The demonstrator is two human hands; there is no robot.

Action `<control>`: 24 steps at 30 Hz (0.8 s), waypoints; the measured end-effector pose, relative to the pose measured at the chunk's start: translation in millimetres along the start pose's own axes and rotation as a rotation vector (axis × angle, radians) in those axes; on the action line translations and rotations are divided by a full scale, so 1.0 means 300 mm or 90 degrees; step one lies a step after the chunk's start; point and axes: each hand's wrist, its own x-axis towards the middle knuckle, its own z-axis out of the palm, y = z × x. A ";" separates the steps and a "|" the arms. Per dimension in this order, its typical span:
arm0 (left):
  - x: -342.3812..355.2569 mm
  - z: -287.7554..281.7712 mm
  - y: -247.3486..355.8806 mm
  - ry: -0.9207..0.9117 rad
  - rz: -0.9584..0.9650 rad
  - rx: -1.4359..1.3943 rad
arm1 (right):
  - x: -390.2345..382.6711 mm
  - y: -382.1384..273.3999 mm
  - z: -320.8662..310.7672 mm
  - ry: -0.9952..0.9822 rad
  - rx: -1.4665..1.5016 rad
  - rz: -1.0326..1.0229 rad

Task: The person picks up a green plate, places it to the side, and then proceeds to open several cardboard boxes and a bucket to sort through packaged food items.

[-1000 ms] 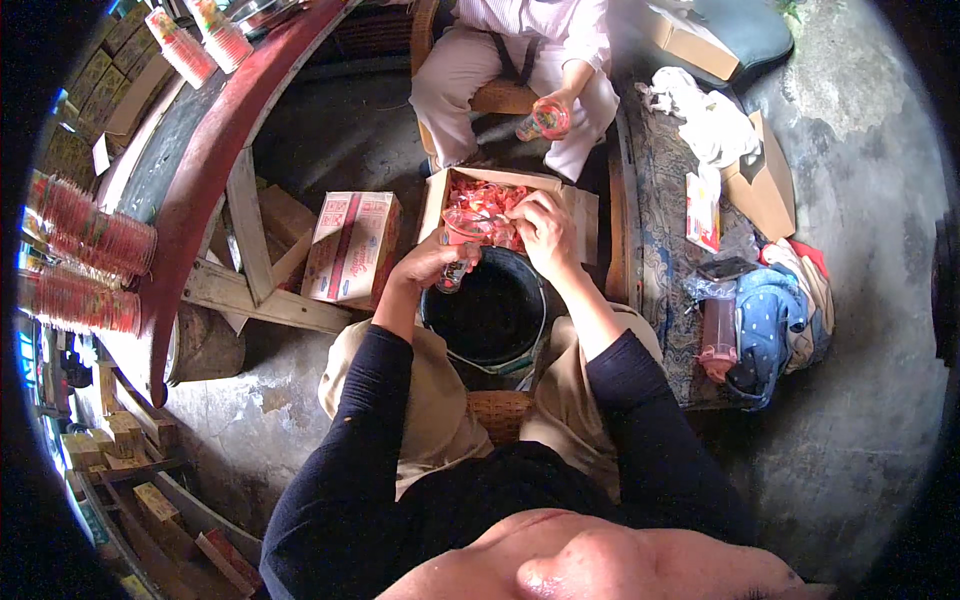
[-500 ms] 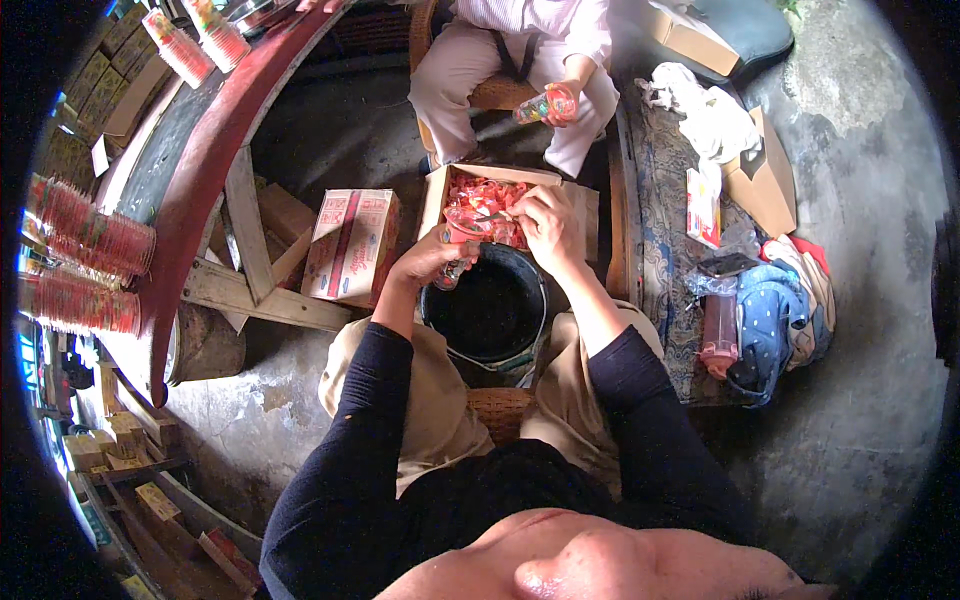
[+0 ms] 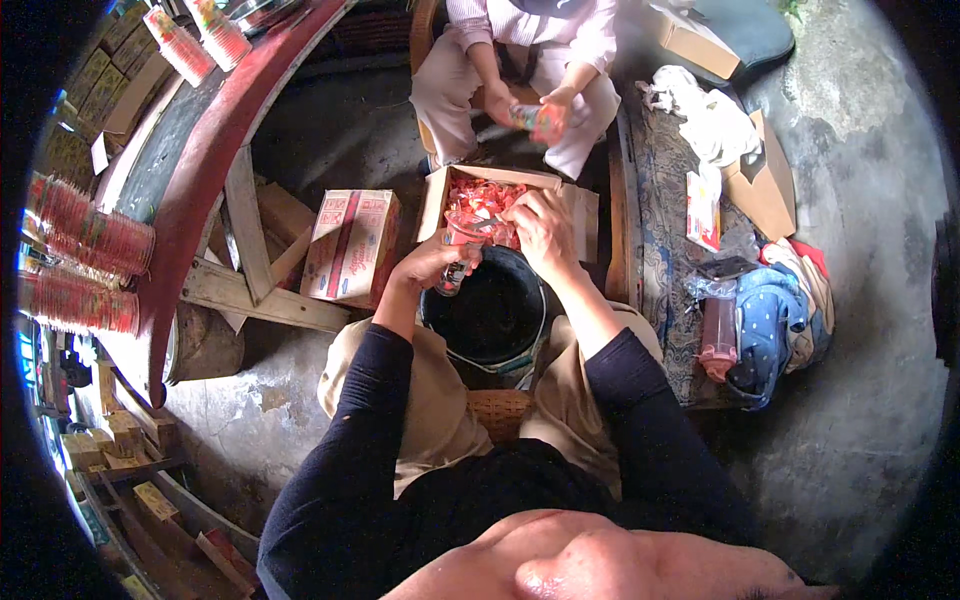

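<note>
My left hand point(image 3: 432, 262) is wrapped round a plastic cup point(image 3: 463, 236) with red and dark print, tilted above the black bucket point(image 3: 484, 345). Its red-tinted rim faces the open cardboard box, and whether more cups are nested in it I cannot tell. My right hand point(image 3: 541, 230) is closed in a pinch on a thin grey blade-like tool point(image 3: 487, 223), whose end meets the cup's rim. Red, shiny plastic scraps point(image 3: 478, 192) fill the cardboard box point(image 3: 434, 200) just beyond the bucket. The bucket stands between my knees.
Across from me a seated person point(image 3: 530, 60) holds a similar printed cup point(image 3: 538, 120). A closed carton point(image 3: 345, 245) stands left of the box. Cup stacks point(image 3: 85, 245) line the red-edged table point(image 3: 185, 200). On the bench at right are a pink bottle point(image 3: 719, 335) and blue cloth point(image 3: 768, 320).
My left hand has turned the cup a little, and my right hand has shifted slightly left. The person opposite has brought a second hand to their cup.
</note>
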 end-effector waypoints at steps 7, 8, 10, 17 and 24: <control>-0.019 0.028 0.009 -0.031 -0.003 -0.083 | 0.002 -0.007 0.004 0.016 -0.016 -0.024; -0.020 0.039 0.020 -0.024 -0.023 -0.096 | 0.003 -0.006 0.003 0.014 -0.016 -0.016; -0.018 0.064 0.043 -0.051 -0.015 -0.124 | 0.001 -0.005 0.005 0.010 -0.014 0.000; 0.006 0.030 -0.055 -0.078 -0.016 -0.191 | -0.012 -0.005 0.028 -0.023 0.069 0.067; 0.010 0.041 -0.030 -0.001 0.010 -0.142 | -0.014 0.029 0.041 0.030 0.146 0.150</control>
